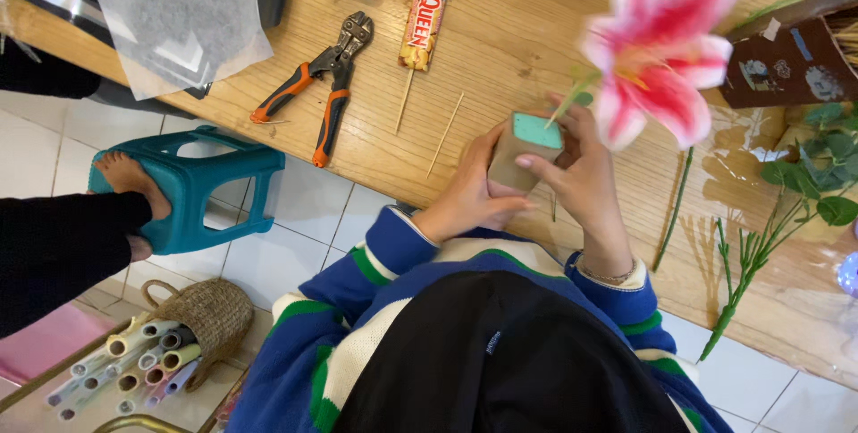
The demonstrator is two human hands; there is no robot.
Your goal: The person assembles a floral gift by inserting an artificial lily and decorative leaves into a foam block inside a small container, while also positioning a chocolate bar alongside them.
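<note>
My left hand [465, 196] and right hand [576, 174] each grip one tan foam block [523, 151] above the wooden table [500, 40]. One blurred pink lily [657, 53] rises from it. Two skewers [444, 134] and one bolt cutter [322, 84] lie nearby.

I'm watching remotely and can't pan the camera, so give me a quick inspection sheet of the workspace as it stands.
Surface: wooden table, pale stains at its right side.
Job's things: small block with green top; pink lily on a stem set at the block's top.
Clutter: orange-handled cutters, long snack bar, two thin wooden sticks, loose green stems, brown box, translucent sheet.
Hands: left hand and right hand both grip the block.
Cables: nothing seen.
Surroundings: white tiled floor, teal stool under another person's foot, woven basket of paper rolls.
</note>
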